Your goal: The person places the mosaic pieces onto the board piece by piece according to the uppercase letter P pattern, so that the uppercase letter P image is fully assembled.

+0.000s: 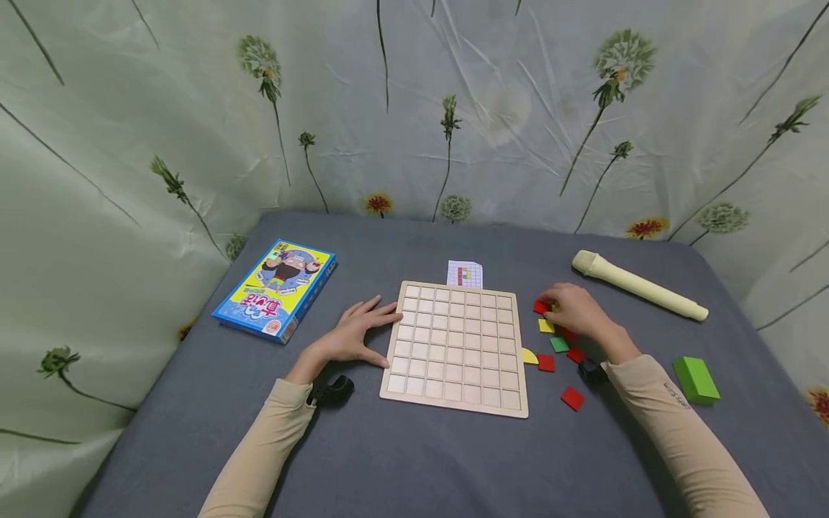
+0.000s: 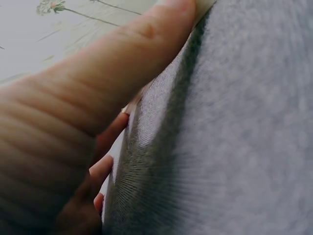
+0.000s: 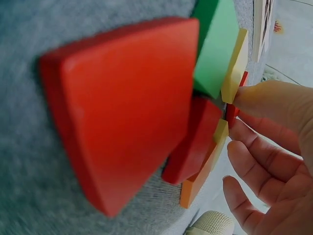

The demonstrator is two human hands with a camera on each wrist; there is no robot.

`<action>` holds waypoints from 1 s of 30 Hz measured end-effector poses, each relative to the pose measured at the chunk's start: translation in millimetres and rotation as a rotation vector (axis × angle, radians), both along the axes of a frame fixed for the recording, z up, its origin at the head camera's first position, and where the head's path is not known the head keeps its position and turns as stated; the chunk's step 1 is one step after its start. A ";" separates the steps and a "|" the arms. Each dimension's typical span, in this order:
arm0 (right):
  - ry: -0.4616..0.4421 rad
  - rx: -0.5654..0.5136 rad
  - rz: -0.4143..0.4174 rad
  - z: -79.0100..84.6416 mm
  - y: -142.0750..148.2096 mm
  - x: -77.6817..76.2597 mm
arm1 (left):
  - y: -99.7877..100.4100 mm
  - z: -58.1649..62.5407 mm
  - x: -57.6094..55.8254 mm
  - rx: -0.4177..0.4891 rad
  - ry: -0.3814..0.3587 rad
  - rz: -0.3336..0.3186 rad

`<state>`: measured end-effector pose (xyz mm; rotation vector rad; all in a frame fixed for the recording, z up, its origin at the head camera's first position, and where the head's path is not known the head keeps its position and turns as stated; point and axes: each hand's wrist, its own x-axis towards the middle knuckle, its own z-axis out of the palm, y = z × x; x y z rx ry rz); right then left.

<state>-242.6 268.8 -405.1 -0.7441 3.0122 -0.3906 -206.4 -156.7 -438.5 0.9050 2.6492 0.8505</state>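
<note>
A pale wooden grid board (image 1: 456,349) lies flat on the table. My left hand (image 1: 352,334) rests at its left edge, fingers spread, with thumb and fingertips touching the frame. Right of the board, my right hand (image 1: 575,311) reaches down among small coloured tiles. In the right wrist view its thumb and forefinger pinch a red tile (image 3: 232,113), partly hidden by the thumb. Close by lie a yellow tile (image 1: 546,326), a green tile (image 1: 559,344), several more red tiles (image 1: 573,398) and a yellow half-round piece (image 1: 529,356). An orange tile (image 3: 198,182) shows beneath the fingers.
A small card with a coloured grid pattern (image 1: 465,274) lies behind the board. To the left is a blue and yellow box (image 1: 278,288). A cream microphone-shaped object (image 1: 641,285) lies at the back right, and a green block (image 1: 696,380) sits beside the right forearm.
</note>
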 end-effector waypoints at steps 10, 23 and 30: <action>0.046 0.019 -0.004 0.2 2.1 1.6 | 2.1 -2.2 1.6 -0.011 0.005 0.009; 0.149 0.029 0.009 9.8 -10.6 10.4 | 0.6 -1.3 0.9 -0.006 0.016 0.009; 0.172 0.033 0.027 11.0 -19.1 12.4 | 0.4 -2.9 -0.1 -0.001 0.012 0.006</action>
